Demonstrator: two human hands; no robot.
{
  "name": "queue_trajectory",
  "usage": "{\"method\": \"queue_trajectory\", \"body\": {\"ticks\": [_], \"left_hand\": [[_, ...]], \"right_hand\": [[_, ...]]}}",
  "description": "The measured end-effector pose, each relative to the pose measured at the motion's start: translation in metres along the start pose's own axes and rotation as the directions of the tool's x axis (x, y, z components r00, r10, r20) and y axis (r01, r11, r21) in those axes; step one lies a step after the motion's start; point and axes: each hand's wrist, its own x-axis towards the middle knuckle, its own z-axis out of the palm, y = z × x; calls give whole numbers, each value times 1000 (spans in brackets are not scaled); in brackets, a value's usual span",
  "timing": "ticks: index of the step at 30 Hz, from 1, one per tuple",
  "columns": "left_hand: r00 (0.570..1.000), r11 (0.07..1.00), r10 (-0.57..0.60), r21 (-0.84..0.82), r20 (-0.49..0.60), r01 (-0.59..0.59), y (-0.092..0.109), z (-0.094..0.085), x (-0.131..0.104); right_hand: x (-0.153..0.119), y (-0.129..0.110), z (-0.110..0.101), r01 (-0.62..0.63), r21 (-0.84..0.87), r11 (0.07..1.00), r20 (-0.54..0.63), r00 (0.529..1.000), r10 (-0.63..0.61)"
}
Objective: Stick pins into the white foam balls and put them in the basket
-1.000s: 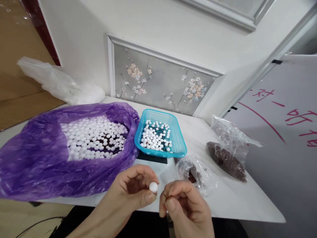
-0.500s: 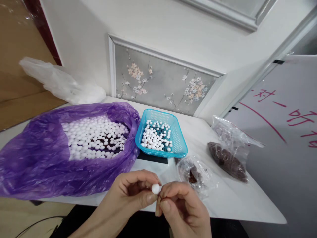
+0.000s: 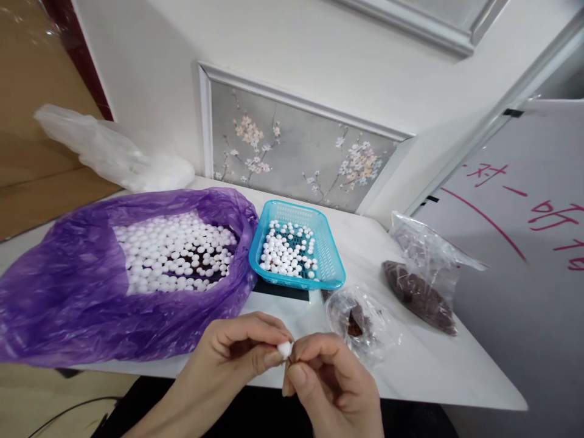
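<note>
Between the thumb and forefinger of my left hand (image 3: 237, 353) is pinched a small white foam ball (image 3: 285, 349). The fingertips of my right hand (image 3: 331, 377) press together right beside the ball; a tiny dark bit seems to show there, too small to name. Beyond my hands stands a blue plastic basket (image 3: 335, 261) with many white balls in it. To its left lies an opened purple plastic bag (image 3: 159, 325) holding many more such balls. Near my right hand sits a clear plastic bag (image 3: 374, 331) around a round container, with small reddish-brown pieces inside.
A zip bag (image 3: 420, 292) filled with dark brown material lies at the right of the white table (image 3: 460, 377). At the back left is a crumpled white bag (image 3: 150, 167). A whiteboard (image 3: 515, 243) with red writing stands at the right, a cardboard surface (image 3: 41, 121) at the left.
Both hands have shifted slightly left together. The right fingertips now cover more of the ball's right side.
</note>
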Motion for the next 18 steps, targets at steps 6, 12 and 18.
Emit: {"method": "queue_trajectory", "body": {"ticks": [6, 12, 18], "left_hand": [[999, 999, -13, 46, -33, 15, 6, 4, -1], [999, 991, 7, 135, -52, 0, 10, 3, -1], [999, 987, 7, 163, -33, -2, 9, 0, -2]], "right_hand": [[1, 0, 0, -23, 6, 1000, -4, 1000, 23], [2, 1, 1, -62, 21, 998, 16, 998, 62], [5, 2, -3, -123, 17, 992, 46, 991, 122]]}}
